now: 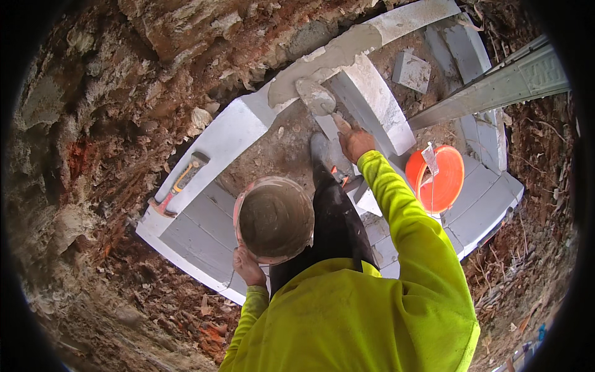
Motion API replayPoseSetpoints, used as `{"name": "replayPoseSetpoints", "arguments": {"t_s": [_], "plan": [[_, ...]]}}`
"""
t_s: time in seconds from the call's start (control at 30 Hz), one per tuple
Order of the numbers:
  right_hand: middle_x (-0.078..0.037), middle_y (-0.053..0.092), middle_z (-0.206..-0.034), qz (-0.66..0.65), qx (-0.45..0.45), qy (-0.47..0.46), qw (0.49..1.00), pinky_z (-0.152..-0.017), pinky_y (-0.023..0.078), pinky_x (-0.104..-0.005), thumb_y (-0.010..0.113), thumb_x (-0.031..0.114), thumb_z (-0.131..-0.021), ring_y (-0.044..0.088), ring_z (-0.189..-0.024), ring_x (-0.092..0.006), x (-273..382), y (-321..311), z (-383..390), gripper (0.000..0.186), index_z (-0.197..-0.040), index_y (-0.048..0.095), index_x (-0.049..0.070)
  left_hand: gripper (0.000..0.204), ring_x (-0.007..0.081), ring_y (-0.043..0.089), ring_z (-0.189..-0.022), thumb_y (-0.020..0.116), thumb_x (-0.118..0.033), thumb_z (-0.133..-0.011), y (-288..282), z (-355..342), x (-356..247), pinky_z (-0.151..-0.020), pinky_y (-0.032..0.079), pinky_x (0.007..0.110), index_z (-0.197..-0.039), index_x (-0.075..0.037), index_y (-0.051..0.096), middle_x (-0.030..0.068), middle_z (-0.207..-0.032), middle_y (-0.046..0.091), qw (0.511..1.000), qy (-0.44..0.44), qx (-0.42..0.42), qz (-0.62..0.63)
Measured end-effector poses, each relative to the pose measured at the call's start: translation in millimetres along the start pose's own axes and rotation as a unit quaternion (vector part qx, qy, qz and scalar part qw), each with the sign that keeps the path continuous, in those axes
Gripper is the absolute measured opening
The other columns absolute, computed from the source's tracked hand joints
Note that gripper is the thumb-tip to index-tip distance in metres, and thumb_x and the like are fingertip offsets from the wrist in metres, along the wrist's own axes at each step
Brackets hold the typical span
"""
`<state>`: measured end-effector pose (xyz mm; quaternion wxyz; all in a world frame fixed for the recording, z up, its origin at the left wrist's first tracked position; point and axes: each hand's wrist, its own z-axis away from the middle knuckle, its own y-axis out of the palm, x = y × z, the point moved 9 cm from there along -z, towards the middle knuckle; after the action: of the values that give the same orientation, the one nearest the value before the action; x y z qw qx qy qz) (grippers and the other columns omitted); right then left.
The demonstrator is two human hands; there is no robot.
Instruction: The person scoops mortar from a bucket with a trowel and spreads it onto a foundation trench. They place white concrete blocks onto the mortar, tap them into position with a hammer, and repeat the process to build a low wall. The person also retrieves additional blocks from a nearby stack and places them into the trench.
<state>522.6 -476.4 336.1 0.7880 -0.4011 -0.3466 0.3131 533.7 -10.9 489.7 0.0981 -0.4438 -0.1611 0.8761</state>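
Here, trowel (316, 96) in right hand (355, 141).

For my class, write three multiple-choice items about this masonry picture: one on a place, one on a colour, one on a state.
1. Where does the hammer lie?
A. on the white blocks at the left
B. inside the orange bucket
C. on the metal rail

2. What colour is the empty bucket to the right of the right arm?
A. blue
B. orange
C. black

3. What is the right hand doing?
A. hanging free
B. gripping the hammer
C. holding a trowel against wet mortar

Answers:
1 A, it rests on the white block wall, left of the mortar bucket that the left hand supports.
2 B, its rim and wall are orange.
3 C, the blade sits on the grey mortar.
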Motion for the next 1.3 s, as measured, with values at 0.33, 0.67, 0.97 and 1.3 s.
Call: {"name": "replayPoseSetpoints", "arguments": {"t_s": [0.33, 0.67, 0.97, 1.3], "plan": [[-0.023, 0.060, -0.128, 0.038, 0.017, 0.237, 0.971, -0.092, 0.054, -0.0466, 0.048, 0.013, -0.090, 0.066, -0.109, -0.0366, -124.1, -76.6, -101.8, 0.070, -0.152, 0.029, 0.040, 0.038, 0.0020, 0.033, -0.056, 0.047, -0.031, -0.105, -5.3, 10.7, -6.3, -0.050, 0.024, 0.022, -0.071, -0.015, 0.044, -0.0077, -0.063, 0.039, 1.000, -0.002, -0.019, -0.015], [-0.025, 0.068, -0.109, -0.088, -0.107, 0.240, 0.961, -0.092, 0.052, -0.0466, 0.059, 0.020, -0.082, 0.066, -0.103, -0.0405, -186.6, -88.0, -125.0, 0.048, -0.130, 0.060, 0.014, 0.040, 0.0026, 0.035, -0.057, 0.048, -0.030, -0.105, -7.1, 15.9, 5.9, -0.051, 0.028, 0.022, -0.070, -0.014, 0.041, -0.0069, -0.062, 0.039, 0.999, -0.017, -0.031, -0.006], [-0.022, 0.069, -0.107, -0.449, 0.072, 0.138, 0.880, -0.089, 0.052, -0.0402, 0.060, 0.013, -0.082, 0.069, -0.097, -0.0346, -47.5, -49.6, 66.5, 0.052, -0.134, 0.056, 0.005, 0.039, 0.0023, 0.033, -0.058, 0.051, -0.023, -0.105, 15.3, 3.5, -4.7, -0.052, 0.027, 0.022, -0.068, -0.013, 0.041, -0.0076, -0.062, 0.039, 1.000, -0.013, 0.021, -0.006], [-0.022, 0.068, -0.085, -0.052, 0.274, -0.175, 0.944, -0.081, 0.051, -0.0507, 0.057, 0.026, -0.091, 0.065, -0.086, -0.0421, 105.2, -44.0, 174.2, 0.031, -0.117, 0.061, 0.010, 0.035, 0.0010, 0.035, -0.055, 0.058, -0.014, -0.099, 73.0, 3.8, -87.9, -0.049, 0.027, 0.020, -0.066, -0.008, 0.048, -0.0072, -0.061, 0.043, 0.989, 0.029, 0.141, 0.034]]}}
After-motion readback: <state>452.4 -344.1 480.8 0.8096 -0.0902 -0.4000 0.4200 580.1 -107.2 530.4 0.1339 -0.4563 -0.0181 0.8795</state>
